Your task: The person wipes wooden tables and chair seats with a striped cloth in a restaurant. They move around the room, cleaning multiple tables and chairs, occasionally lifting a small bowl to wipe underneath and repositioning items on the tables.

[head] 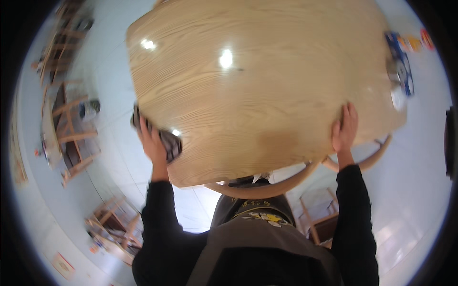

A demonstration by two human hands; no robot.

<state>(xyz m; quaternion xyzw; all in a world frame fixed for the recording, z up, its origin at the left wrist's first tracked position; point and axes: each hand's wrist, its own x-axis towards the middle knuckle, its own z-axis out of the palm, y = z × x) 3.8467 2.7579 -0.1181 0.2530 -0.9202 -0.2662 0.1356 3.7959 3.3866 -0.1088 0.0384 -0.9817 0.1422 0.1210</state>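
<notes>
Before me stands a wooden table with a light, glossy grain and a small dark mark on its top. At its left edge, my left hand presses on a dark checked cloth, which lies partly over the edge. My right hand rests with its palm down on the right part of the tabletop, holding nothing that I can see. Beyond it, at the table's right edge, are a blue item, a metallic container and a white object, all blurred.
A curved wooden chair rail lies between my body and the table's near edge; another is at the right. Wooden chairs and further tables stand at the left, with a bin beside them. Another chair stands behind my right arm.
</notes>
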